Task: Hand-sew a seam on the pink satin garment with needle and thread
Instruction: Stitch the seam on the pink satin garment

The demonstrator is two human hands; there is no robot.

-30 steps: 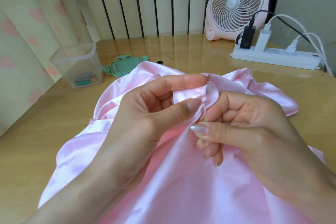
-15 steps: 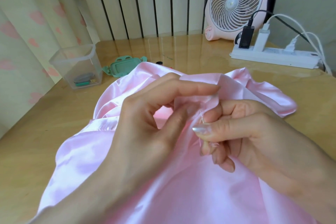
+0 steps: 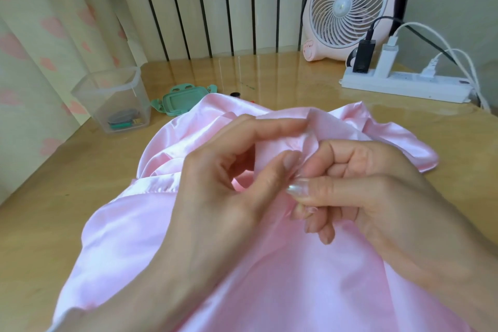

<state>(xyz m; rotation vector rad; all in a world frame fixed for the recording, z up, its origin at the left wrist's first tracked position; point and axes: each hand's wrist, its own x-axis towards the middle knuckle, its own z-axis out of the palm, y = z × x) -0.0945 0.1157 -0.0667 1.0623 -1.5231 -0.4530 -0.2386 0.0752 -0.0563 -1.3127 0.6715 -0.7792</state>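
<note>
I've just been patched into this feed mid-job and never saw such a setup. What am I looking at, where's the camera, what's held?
No machine here: a person's two bare hands, seen from one wide-angle camera worn on the head, looking forward and down. The left hand grips a raised fold of the pink satin garment, which lies spread on the wooden table. The right hand pinches the same fold between thumb and forefinger; no needle can be made out. Behind stand a clear tub, a green lid, a pink fan and a power strip.
</note>
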